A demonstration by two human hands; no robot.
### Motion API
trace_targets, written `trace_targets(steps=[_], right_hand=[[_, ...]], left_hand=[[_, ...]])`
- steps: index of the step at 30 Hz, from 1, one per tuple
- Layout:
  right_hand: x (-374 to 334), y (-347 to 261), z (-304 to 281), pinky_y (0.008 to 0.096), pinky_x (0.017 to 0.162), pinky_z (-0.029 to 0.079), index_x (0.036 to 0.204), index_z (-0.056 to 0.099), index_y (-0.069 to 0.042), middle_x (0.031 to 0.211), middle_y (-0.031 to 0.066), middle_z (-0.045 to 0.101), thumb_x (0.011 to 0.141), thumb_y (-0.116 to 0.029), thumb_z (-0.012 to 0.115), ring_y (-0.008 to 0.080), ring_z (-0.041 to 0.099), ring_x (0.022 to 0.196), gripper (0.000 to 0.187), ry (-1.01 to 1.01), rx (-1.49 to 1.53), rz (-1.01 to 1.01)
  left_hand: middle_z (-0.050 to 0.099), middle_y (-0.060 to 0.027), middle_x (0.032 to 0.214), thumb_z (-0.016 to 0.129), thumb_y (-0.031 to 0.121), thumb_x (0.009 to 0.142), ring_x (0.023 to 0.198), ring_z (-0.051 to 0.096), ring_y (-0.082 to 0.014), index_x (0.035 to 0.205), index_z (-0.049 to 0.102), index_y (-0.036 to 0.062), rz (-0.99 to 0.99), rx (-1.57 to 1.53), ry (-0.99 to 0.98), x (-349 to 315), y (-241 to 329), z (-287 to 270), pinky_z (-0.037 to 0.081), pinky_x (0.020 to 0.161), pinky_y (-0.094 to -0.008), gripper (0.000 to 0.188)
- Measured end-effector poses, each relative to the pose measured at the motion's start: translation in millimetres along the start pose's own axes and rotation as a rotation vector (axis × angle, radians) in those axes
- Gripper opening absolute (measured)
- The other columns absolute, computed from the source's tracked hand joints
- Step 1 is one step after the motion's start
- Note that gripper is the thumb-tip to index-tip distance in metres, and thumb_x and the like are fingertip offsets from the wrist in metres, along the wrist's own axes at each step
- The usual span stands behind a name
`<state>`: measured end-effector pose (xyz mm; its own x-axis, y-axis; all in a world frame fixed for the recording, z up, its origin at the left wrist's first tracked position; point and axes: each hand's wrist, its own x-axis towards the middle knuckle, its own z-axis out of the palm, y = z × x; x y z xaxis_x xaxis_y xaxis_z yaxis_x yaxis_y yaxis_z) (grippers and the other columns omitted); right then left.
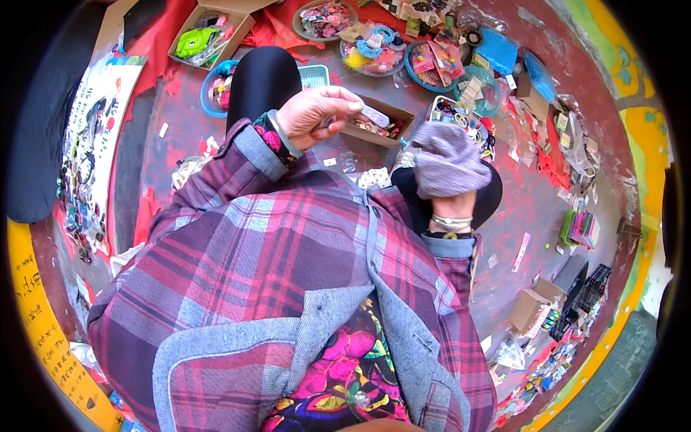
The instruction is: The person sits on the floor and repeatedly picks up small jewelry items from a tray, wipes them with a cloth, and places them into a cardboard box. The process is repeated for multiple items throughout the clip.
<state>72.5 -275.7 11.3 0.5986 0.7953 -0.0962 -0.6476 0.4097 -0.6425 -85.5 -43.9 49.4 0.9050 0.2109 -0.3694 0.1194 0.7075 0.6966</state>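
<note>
My left hand point(314, 117) pinches a pale lavender, elongated hair clip point(375, 116) between thumb and fingertips. Just beyond it is an open cardboard box point(407, 124) with several small colourful pieces inside. A grey-purple cloth point(448, 160) is bunched over my right hand point(455, 206), which grips it; the fingers are covered, and only the back of the hand near the wrist shows. Beside the cloth stands a white basket point(434, 103) of hair ties. The clip and the cloth are apart.
Round tubs of hair accessories point(324, 20) line the far side. A green pouch point(196, 43) lies in a cardboard box at far left. Dark hair accessories lie on a white sheet point(119, 86). Stacked colourful cards point(580, 229) and a small carton point(529, 311) sit at right.
</note>
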Motion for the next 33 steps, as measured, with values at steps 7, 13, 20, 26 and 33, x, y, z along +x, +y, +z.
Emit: trace_targets(steps=[7,13,20,26,33], right_hand=[[14.9,22.0,76.4,0.0288,0.072,0.048,0.101,0.054,-0.004,0.093,0.0074,0.059,0.076,-0.015,0.062,0.0174,0.058,0.081,0.029,-0.242,-0.963,-0.058],[7.8,37.3,47.8,0.0251,0.067,0.048,0.096,0.061,-0.005,0.085,0.0047,0.065,0.073,-0.009,0.066,0.0121,0.061,0.076,0.024,-0.040,-1.083,-0.196],[5.7,45.8,32.4,0.0242,0.068,0.047,0.096,0.062,-0.003,0.085,0.0041,0.065,0.077,-0.008,0.062,0.0107,0.060,0.077,0.020,-0.019,-0.875,-0.161],[6.8,48.8,28.5,0.0245,0.069,0.046,0.098,0.061,-0.001,0.087,0.0028,0.063,0.078,-0.010,0.062,0.0102,0.058,0.078,0.022,-0.054,-0.687,-0.002],[3.3,42.6,38.0,0.0232,0.069,0.047,0.101,0.060,-0.001,0.088,0.0021,0.062,0.077,-0.011,0.064,0.0090,0.057,0.077,0.027,-0.107,-0.745,0.050]], left_hand=[[0.061,-0.0032,0.072,0.060,0.009,0.081,0.048,0.045,-0.0038,0.092,0.061,0.0010,0.020,0.158,0.120,-6.3,-20.1,37.0,0.029,0.037,-0.0152,0.014],[0.052,0.0007,0.063,0.055,0.012,0.084,0.046,0.044,-0.0042,0.086,0.060,0.0020,-0.132,0.176,0.017,2.0,-49.1,36.7,0.027,0.036,-0.0155,0.012],[0.052,-0.0028,0.061,0.056,0.007,0.081,0.046,0.046,-0.0075,0.084,0.057,0.0005,-0.178,-0.022,-0.046,2.3,-48.8,37.7,0.027,0.036,-0.0172,0.007],[0.053,-0.0037,0.063,0.059,0.003,0.078,0.048,0.048,-0.0087,0.084,0.057,-0.0002,-0.136,0.129,0.050,3.1,-52.9,34.0,0.030,0.037,-0.0185,0.008],[0.055,-0.0024,0.067,0.059,0.006,0.080,0.049,0.046,-0.0052,0.085,0.058,0.0021,-0.086,0.086,0.066,-0.5,-47.8,29.9,0.027,0.036,-0.0156,0.007]])
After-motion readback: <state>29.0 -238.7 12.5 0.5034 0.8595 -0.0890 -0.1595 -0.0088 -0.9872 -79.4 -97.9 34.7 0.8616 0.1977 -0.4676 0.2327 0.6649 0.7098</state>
